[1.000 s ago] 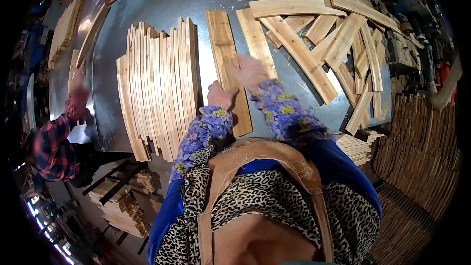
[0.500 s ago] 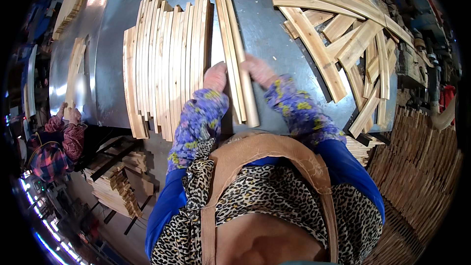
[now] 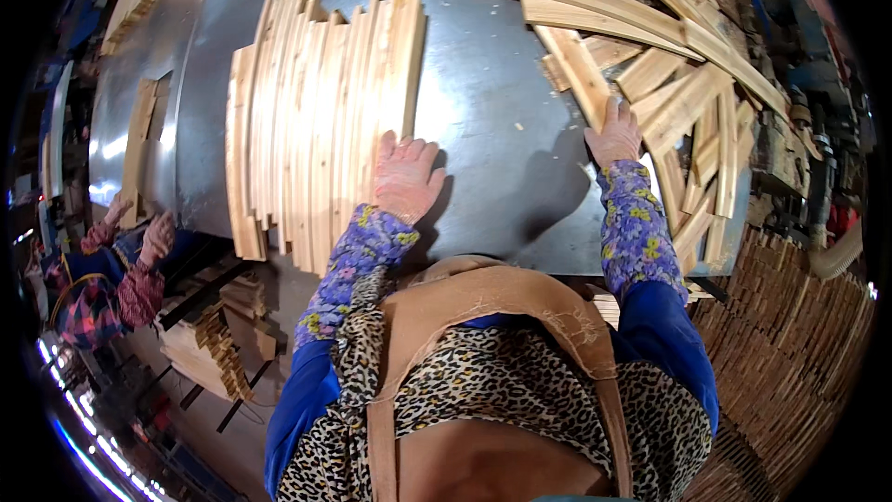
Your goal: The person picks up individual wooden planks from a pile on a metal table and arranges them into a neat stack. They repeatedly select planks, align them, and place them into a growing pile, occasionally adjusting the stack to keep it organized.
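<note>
A row of pale wooden slats (image 3: 321,121) stands side by side on the metal tabletop (image 3: 483,186). My left hand (image 3: 407,178) lies on the near part of the row's right edge, fingers stretched out against the outermost slats. To the right, my right hand (image 3: 615,135) has its fingers closed over a wooden plank (image 3: 574,65) that slants out of a loose heap. My hand and sleeve hide the plank's near end.
More loose planks (image 3: 683,102) lie crossed at the right, with long boards (image 3: 595,7) behind them. Stacked wood (image 3: 780,344) stands below right. At the left, another person's hands (image 3: 158,237) are near a board (image 3: 139,139); a wood stack (image 3: 204,353) sits below.
The two slats that stood apart between my hands now join the row's right side. My right hand has moved right onto the plank; the long boards behind have shifted slightly left.
</note>
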{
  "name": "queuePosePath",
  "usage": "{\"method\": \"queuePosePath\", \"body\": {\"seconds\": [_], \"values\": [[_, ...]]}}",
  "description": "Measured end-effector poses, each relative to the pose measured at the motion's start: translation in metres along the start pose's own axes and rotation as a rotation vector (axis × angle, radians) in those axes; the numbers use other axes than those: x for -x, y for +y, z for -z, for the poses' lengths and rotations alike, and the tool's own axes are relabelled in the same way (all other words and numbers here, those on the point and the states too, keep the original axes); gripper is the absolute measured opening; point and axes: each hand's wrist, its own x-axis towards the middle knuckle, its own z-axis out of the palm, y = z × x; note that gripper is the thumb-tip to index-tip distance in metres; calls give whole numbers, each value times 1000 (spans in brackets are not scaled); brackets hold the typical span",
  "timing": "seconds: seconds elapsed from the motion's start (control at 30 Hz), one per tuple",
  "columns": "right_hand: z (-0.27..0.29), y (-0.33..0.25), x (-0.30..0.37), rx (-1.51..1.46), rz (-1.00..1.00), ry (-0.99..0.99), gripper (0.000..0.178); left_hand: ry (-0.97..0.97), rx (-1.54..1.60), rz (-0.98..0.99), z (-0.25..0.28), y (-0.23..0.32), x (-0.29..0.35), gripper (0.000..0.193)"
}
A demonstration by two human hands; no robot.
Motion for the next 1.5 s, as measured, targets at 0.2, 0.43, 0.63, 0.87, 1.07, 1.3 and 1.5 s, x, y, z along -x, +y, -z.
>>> {"method": "queuePosePath", "body": {"seconds": [0.2,0.43,0.63,0.87,1.07,1.3,1.5], "values": [[46,-77,6,-417,-58,-298,74,21,299,159,8,12,7,54],[97,-159,-21,-875,291,-438,70,48,1064,913,-16,18,-25,57],[132,-41,-152,-21,324,7,94,660,-461,171,3,-36,54,43],[144,-26,-200,100,368,-101,101,505,-393,507,32,-57,101,31],[173,-90,-207,157,488,-180,99,168,131,369,105,46,12,37],[199,-165,-180,4,457,-697,82,245,1594,505,-39,66,-23,69],[167,-192,-227,-369,488,-319,79,127,1999,754,-26,41,-54,67]]}}
